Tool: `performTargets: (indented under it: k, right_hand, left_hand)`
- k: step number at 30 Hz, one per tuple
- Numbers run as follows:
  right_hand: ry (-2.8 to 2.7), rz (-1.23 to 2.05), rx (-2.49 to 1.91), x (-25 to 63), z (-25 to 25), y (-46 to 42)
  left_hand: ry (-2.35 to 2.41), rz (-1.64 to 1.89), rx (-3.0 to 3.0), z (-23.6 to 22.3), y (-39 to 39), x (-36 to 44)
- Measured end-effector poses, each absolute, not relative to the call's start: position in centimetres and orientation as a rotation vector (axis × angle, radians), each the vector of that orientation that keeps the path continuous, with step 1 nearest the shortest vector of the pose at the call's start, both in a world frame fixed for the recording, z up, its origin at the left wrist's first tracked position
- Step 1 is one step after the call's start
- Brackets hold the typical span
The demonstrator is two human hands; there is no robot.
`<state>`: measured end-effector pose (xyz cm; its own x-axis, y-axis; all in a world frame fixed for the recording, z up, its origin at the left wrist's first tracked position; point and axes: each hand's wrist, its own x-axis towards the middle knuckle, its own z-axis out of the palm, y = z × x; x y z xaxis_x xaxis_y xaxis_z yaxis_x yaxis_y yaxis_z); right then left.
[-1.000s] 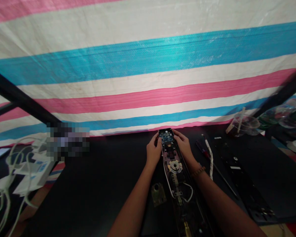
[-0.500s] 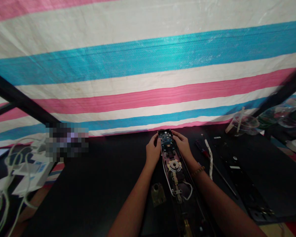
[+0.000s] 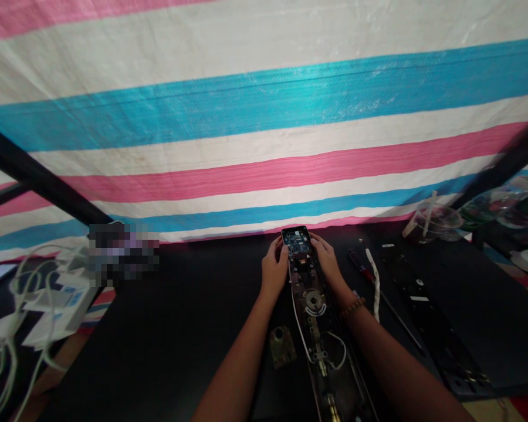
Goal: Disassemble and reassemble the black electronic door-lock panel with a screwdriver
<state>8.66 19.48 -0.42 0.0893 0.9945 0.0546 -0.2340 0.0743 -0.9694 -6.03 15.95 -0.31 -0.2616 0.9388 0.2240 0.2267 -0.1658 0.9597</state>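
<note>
Between my hands is a long black electronic door lock panel [image 3: 315, 321], its inner side facing up. It shows a blue circuit board at the far end, a round metal disc, white wires and brass-coloured parts. My left hand [image 3: 274, 266] grips the far end's left edge, thumb on the rim. On the opposite edge, my right hand [image 3: 326, 258] is closed around the same end; some fingers are hidden underneath. A small translucent plate with a round hole [image 3: 283, 348] lies left of the panel, beside my left forearm.
Right of my right arm lie a screwdriver [image 3: 363, 266], a white-wrapped cable [image 3: 374, 281] and a long black plate [image 3: 435, 328]. A plastic cup with a straw [image 3: 431, 220] stands at the back right. White cables [image 3: 15, 305] tangle at left. A striped sheet [image 3: 264, 117] hangs behind the black table [image 3: 167, 340].
The panel tipped slightly one way and then back in my hands, its far end now a little higher in view than half a second ago. Both hands keep their hold.
</note>
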Motion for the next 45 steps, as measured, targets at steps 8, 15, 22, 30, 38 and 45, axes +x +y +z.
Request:
performTargets:
  k: [8,15,22,30,38,45]
  right_hand:
    - [-0.996,1.214,-1.038,8.69,-0.67,19.59]
    - [-0.990,1.212,-1.031,8.65,-0.69,19.56]
    - [-1.010,1.209,-1.030,8.65,-0.45,19.55]
    - [-1.000,1.228,-1.036,8.65,-0.39,19.60]
    - [-1.004,1.212,-1.025,8.69,-0.26,19.48]
    - [-1.006,1.200,-0.997,8.76,-0.02,19.15]
  left_hand:
    - [1.467,1.486,1.357,-0.64,16.05,-6.03]
    - [1.458,1.493,1.365,-0.40,15.89,-6.02]
    - [1.470,1.478,1.361,-0.30,15.87,-5.99]
    - [1.464,1.474,1.350,-0.19,15.80,-5.94]
    - [1.442,1.486,1.320,-0.13,15.91,-5.96]
    - [1.408,1.522,1.295,0.31,15.73,-5.82]
